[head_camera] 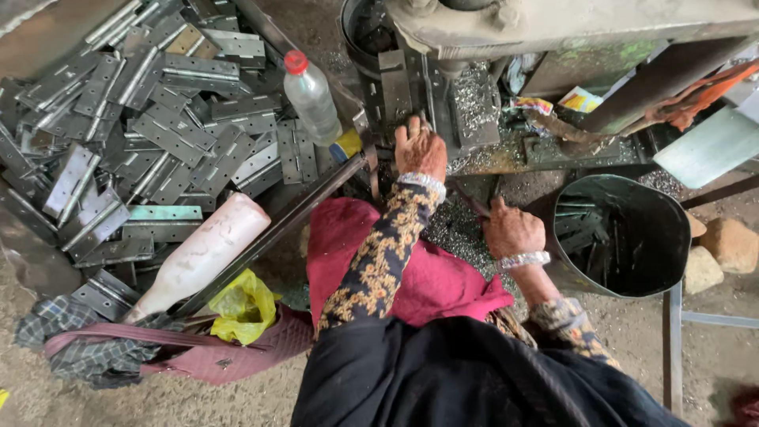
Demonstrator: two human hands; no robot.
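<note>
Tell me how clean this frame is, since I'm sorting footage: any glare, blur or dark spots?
Head view: even, soft daylight; pale glare on the hinge pile; left hand and right hand reasonably sharp; bucket interior dark, contents hard to read; wide-angle bending at the edges.

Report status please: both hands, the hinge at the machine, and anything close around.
Left hand on hinge plate at the machine. Right hand grips a lever. Metal shavings underneath, dark bucket at right.
</note>
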